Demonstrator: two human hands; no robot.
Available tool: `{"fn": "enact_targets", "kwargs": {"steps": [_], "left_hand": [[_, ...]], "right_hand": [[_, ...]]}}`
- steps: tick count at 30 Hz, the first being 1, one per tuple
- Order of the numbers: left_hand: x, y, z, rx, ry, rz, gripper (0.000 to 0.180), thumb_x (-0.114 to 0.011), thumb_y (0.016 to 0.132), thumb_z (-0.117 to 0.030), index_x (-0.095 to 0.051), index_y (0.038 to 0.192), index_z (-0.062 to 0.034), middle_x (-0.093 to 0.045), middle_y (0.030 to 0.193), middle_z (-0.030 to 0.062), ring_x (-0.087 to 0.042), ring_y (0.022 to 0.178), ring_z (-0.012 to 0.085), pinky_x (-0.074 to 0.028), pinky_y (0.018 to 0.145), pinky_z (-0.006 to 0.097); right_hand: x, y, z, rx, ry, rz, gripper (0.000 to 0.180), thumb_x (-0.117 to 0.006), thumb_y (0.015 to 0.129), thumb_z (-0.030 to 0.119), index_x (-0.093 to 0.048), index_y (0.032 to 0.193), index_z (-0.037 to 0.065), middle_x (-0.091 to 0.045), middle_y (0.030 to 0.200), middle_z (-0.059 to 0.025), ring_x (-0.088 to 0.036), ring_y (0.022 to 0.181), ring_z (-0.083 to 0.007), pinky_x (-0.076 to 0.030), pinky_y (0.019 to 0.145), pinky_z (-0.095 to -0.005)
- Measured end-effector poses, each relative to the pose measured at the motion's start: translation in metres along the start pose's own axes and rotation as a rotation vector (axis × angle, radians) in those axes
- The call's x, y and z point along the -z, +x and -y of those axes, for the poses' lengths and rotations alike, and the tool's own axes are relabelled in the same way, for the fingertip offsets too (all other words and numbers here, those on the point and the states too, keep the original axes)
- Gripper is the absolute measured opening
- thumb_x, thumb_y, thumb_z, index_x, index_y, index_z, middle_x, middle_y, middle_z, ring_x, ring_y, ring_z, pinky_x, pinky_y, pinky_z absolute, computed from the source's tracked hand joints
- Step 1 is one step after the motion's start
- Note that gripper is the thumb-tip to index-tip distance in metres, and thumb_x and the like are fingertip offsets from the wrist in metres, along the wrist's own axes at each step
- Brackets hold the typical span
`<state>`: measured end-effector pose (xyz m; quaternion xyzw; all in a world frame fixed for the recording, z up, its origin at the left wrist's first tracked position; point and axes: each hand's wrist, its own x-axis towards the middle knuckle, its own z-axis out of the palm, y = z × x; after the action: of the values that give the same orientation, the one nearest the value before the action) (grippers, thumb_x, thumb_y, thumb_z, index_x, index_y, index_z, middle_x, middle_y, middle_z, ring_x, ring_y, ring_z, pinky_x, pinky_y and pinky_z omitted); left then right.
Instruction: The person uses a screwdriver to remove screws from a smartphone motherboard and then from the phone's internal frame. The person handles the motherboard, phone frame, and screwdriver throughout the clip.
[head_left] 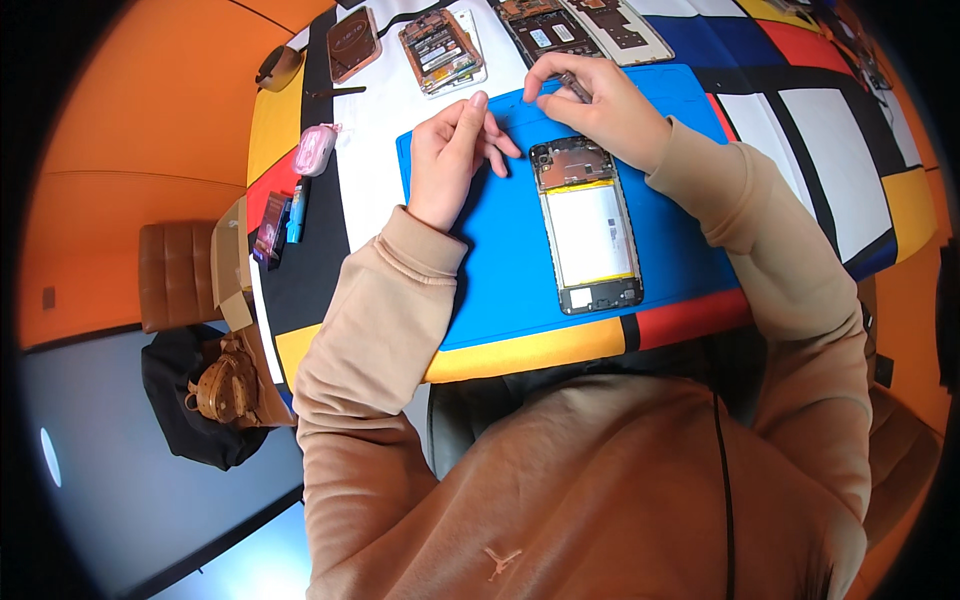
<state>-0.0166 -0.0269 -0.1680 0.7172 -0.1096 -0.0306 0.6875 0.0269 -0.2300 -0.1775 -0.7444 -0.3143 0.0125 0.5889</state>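
On the blue mat (500, 290) lies an opened phone (590, 225), its back cover off. A white battery (592, 235) with yellow edge strips fills its middle, with dark plates at the top end. My right hand (605, 105) is above the phone's top end, closed on a small dark screwdriver-like tool (576, 88); its tip is hard to make out. To the left of the phone, my left hand (455, 155) hovers over the mat. Its thumb points up and its fingers are loosely apart, with nothing visible in them.
Beyond the mat lie a phone with a lit screen (354, 45), a stripped phone (440, 52), another opened phone (550, 38) and a loose panel (625, 28). A pink case (315, 150), a blue tube (297, 212) and a tape roll (278, 68) are at the left.
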Motion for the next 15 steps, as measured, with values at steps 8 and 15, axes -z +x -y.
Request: {"fn": "enact_targets", "kwargs": {"steps": [8, 15], "left_hand": [[0.0018, -0.0016, -0.0043, 0.058, 0.007, -0.006, 0.04, -0.051, 0.104, -0.032, -0.06, 0.076, -0.0044, -0.063, 0.064, 0.0057, -0.049, 0.048, 0.0079, -0.039, 0.048, 0.02], [0.0006, -0.0023, -0.0044, 0.055, 0.036, -0.001, 0.04, -0.05, 0.104, -0.029, -0.062, 0.074, -0.0043, -0.062, 0.064, 0.004, -0.049, 0.048, 0.0074, -0.039, 0.048, 0.02]], "right_hand": [[0.0091, -0.0032, 0.0002, 0.019, -0.622, 0.096, 0.014, -0.061, 0.092, 0.016, -0.068, 0.103, 0.012, -0.067, 0.067, -0.0089, -0.064, 0.059, -0.0198, -0.05, 0.056, -0.0335], [0.0048, -0.0031, 0.0014, 0.18, -0.759, 0.219, 0.013, -0.063, 0.094, 0.023, -0.069, 0.102, 0.013, -0.072, 0.077, -0.0111, -0.069, 0.068, -0.0234, -0.054, 0.06, -0.035]]}}
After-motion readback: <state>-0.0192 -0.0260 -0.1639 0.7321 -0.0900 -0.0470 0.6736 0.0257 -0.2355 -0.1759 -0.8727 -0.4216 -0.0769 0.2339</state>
